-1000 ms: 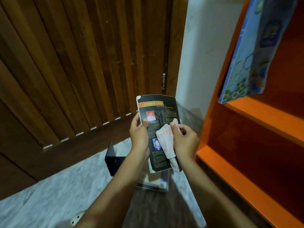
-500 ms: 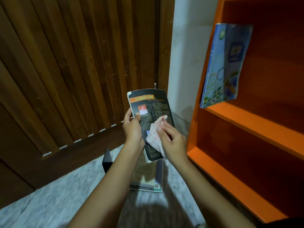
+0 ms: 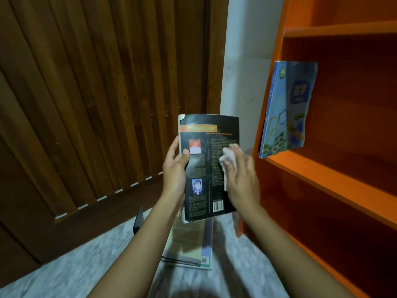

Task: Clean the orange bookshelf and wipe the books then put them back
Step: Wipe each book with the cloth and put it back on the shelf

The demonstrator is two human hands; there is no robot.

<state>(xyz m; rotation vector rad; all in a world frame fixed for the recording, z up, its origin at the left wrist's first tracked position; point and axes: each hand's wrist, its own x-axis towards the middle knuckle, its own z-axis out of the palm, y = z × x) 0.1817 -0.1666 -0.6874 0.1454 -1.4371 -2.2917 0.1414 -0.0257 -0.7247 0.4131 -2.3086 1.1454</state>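
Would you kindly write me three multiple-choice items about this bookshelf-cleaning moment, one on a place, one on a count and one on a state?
1. Where does the blue book stand?
A. On the floor by the door
B. On an orange shelf, at its left end
C. In the left hand

2. How many books stand on the shelves in view?
A. One
B. Three
C. Five

3. What is the right hand doing?
A. Hanging empty
B. Gripping the shelf edge
C. Pressing a cloth to the black book's cover

Answers:
1 B: the blue book stands on the orange bookshelf, by its left side panel.
2 A: only that book stands there; another book lies on the floor.
3 C: the right hand holds the white cloth against the black book, which the left hand holds.
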